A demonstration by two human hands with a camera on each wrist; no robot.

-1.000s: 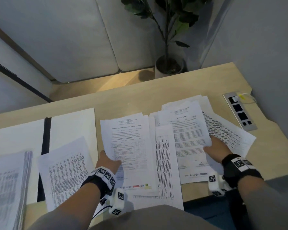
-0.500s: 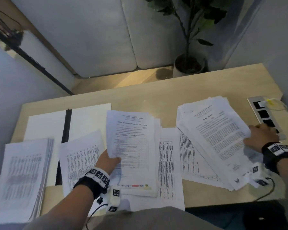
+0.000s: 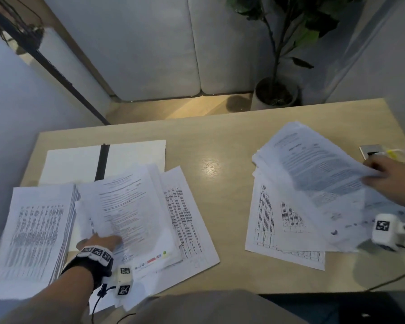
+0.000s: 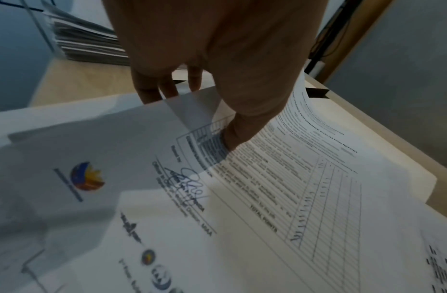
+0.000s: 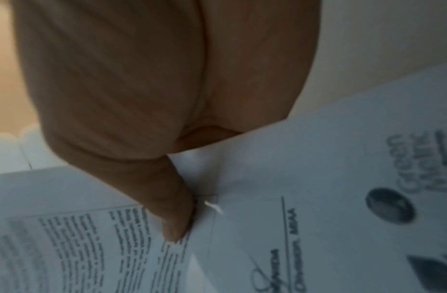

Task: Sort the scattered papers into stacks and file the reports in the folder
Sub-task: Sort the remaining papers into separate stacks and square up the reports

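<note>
Sorting looks midway: the left hand (image 3: 96, 243) pinches a report bundle (image 3: 136, 211) at lower left, the right hand (image 3: 388, 176) fingers clamp another sheaf (image 3: 313, 174) at right, and the open folder (image 3: 136, 155) at upper left holds no reports.

Pale wooden desk (image 3: 220, 136) under soft glare; beyond its far edge, grey padded panels (image 3: 161, 43) above a warm-lit wooden ledge (image 3: 185, 108). Potted plant (image 3: 276, 90) far ahead of the right hand (image 3: 391, 176), power outlet plate (image 3: 372, 150) just beside it. Grey walls (image 3: 21, 101) either side.
</note>
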